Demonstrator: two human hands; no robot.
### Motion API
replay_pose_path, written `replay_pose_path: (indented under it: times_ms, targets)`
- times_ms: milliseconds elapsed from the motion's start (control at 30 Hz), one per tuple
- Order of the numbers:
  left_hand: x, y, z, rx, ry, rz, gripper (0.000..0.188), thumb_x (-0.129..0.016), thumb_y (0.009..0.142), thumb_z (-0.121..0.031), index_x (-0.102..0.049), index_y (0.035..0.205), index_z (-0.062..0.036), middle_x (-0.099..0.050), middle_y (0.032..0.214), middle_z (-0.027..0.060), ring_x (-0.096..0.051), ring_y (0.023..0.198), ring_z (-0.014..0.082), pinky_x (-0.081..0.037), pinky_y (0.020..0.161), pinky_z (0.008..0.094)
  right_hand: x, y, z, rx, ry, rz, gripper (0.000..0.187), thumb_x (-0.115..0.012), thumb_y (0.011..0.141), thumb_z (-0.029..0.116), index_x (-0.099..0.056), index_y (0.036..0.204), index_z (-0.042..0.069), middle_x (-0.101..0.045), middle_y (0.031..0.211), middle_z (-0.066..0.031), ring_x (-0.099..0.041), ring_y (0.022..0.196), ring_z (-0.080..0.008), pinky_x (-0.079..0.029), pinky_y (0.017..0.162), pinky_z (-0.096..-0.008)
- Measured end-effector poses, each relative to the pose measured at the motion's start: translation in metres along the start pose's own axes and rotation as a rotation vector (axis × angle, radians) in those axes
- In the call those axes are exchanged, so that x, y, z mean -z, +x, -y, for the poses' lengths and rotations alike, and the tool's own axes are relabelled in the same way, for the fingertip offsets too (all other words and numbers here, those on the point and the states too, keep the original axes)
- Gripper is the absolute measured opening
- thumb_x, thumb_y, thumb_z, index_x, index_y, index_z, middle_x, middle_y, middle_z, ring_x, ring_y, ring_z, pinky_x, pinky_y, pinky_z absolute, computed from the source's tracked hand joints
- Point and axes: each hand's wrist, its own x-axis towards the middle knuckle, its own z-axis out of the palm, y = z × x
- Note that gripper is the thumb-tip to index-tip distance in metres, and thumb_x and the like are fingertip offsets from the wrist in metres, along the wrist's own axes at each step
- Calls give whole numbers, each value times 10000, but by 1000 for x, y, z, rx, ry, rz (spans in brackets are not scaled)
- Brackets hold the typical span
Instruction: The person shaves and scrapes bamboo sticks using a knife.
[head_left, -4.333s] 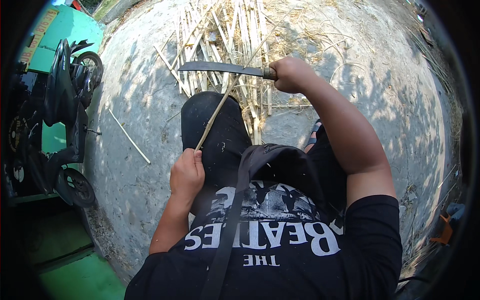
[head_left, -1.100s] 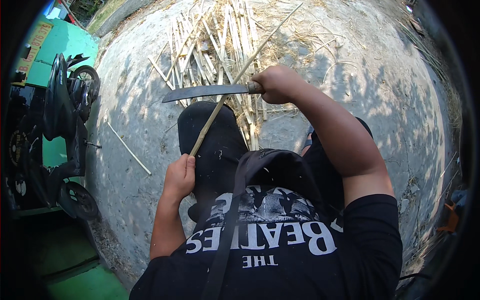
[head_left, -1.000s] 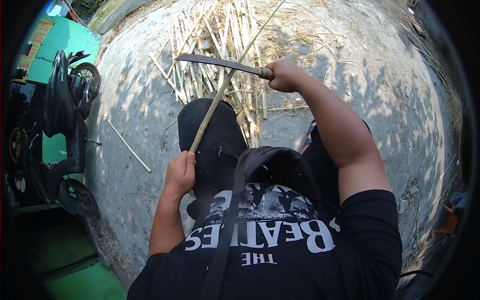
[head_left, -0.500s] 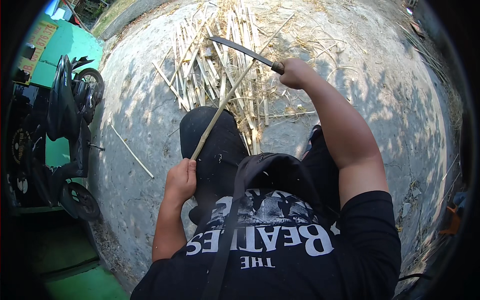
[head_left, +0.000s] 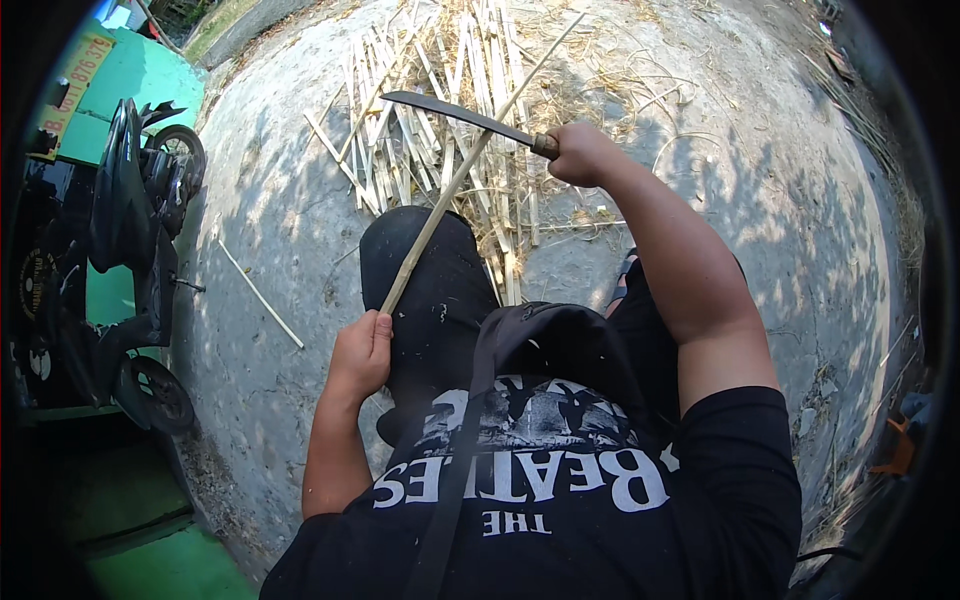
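Pale, straw-coloured wood runs slantwise through my head view: one long strip [head_left: 428, 232], its near end in the left hand [head_left: 362, 352], its length passing over the bent left knee [head_left: 385, 240] and its far end pointing up and to the right, above the pile of cut strips [head_left: 490, 60] on the concrete [head_left: 290, 200]. On the left hand I see the fingers curled tight around that end, the thumb pressed along the top. The right hand [head_left: 580, 155] has its fingers wrapped in a fist around the wooden handle [head_left: 545, 146] of a long, dark knife [head_left: 440, 106], whose blade lies across the strip a little beyond the knee. I cannot tell from here whether the edge is biting or merely resting there. I judge the step in hand to be shaving or smoothing this strip, mid-stroke or between strokes. To my mind the next move calls for a firm left grip, the strip braced against the knee, and the blade held at a shallow angle, drawn evenly so it peels rather than chops, with its edge well clear of the thumb and leg.
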Motion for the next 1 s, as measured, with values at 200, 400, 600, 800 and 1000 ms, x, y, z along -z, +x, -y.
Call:
replay_pose_path:
  times_ms: [200, 400, 600, 800, 1000]
  targets:
    - [2, -3, 6, 9, -41, 21, 398, -478, 1083, -286, -587, 842, 11, -615, 706, 212, -623, 651, 395, -462, 603, 428, -2, -13, 39, 160, 14, -82, 152, -643, 743, 120, -675, 881, 62, -691, 819, -208, -681, 829, -413, -539, 764, -507]
    - [1, -6, 5, 12, -24, 29, 390, -477, 1082, -278, -577, 839, 10, -596, 695, 218, -612, 638, 395, -454, 594, 437, 8, -11, 19, -8, -26, -4, 219, -615, 799, 154, -709, 991, 105, -733, 950, -162, -707, 928, -365, -559, 824, -464]
    - [4, -3, 8, -14, 105, 34, 393, -480, 1082, -284, -579, 847, 16, -608, 712, 227, -626, 669, 418, -462, 612, 457, 24, 1, -44, -257, 127, -118, 254, -612, 781, 182, -694, 969, 32, -717, 915, -224, -700, 896, -386, -545, 802, -468]
    - [5, 1, -1, 36, -27, 53, 413, -479, 1083, -312, -590, 861, 17, -618, 713, 217, -628, 664, 396, -476, 627, 433, 15, -2, -2, -67, 16, -58, 239, -614, 787, 139, -699, 1003, 82, -726, 941, -184, -700, 932, -375, -551, 824, -487]
    - [6, 0, 7, 51, -40, 63, 412, -474, 1084, -315, -596, 857, 7, -609, 693, 189, -619, 644, 322, -468, 626, 410, 23, -11, 7, -65, -142, -67, 253, -649, 820, 174, -694, 1060, 111, -732, 971, -145, -706, 952, -354, -564, 831, -477]
